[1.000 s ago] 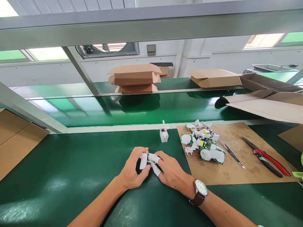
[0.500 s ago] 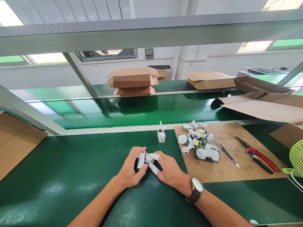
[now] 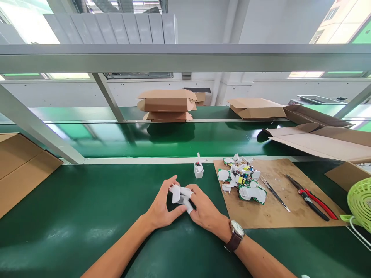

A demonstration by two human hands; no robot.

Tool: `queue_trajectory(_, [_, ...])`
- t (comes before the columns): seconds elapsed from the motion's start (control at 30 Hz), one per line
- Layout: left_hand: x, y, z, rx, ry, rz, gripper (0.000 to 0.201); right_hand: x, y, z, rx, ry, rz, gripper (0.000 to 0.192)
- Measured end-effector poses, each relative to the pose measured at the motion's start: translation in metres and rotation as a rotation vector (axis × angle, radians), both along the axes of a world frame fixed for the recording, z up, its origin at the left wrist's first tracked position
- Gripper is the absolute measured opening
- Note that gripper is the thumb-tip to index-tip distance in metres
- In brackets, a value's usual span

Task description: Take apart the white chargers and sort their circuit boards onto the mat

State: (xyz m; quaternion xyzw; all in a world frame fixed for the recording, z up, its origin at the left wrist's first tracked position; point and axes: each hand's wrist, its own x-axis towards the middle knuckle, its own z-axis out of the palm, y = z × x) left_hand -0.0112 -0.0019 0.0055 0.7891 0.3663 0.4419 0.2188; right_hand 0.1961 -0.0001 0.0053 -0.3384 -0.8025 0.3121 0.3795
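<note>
Between my hands, just above the green work surface, is a small white plastic housing (image 3: 176,194) with a flat plate-like part facing left. My left hand (image 3: 162,204) curves round its left side, fingers behind it and thumb along the near edge. White finger covers sit on the thumb and forefinger of my right hand (image 3: 204,204), which pinches the housing from the right. The housing's inside is largely hidden by my fingers. Beyond my hands stands another white plastic housing (image 3: 198,171), upright, with a thin white piece sticking out of its top.
A brown board (image 3: 278,216) on the right carries a pile of circuit boards (image 3: 245,179), tweezers (image 3: 274,193) and red-and-black cutters (image 3: 311,197). A green fan (image 3: 361,204) is at the right edge. Cardboard boxes (image 3: 168,104) stand behind; another cardboard box (image 3: 26,173) is at left.
The housing has turned in my hands, so its open side shows less and the flat part faces me more. My left thumb has shifted right along it. The head view has tilted up slightly.
</note>
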Motion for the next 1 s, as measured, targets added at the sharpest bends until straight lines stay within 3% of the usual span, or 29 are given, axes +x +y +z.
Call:
queue_trajectory(0.07, [0.003,-0.001,-0.001,0.065,0.019,0.047,0.102,-0.002,0.001,0.004,-0.287,0.266,-0.003,0.039])
queue_trajectory(0.1, [0.005,-0.002,-0.002,0.118,0.031,0.066,0.101,-0.003,0.001,0.007,-0.452,0.397,0.009,0.039])
queue_trajectory(0.2, [0.011,-0.003,0.001,0.294,0.037,0.091,0.077,-0.007,0.000,0.014,-0.853,0.642,0.091,0.041])
queue_trajectory(0.3, [0.014,-0.004,0.005,0.399,0.008,0.094,0.072,-0.010,-0.002,0.019,-1.021,0.708,0.149,0.041])
queue_trajectory(0.73, [0.011,-0.003,0.005,0.440,0.015,0.054,0.073,-0.012,-0.004,0.023,-1.066,0.735,0.135,0.041])
queue_trajectory(1.0, [0.009,-0.004,0.003,0.353,0.013,-0.012,0.074,-0.012,-0.004,0.023,-1.053,0.749,0.102,0.044])
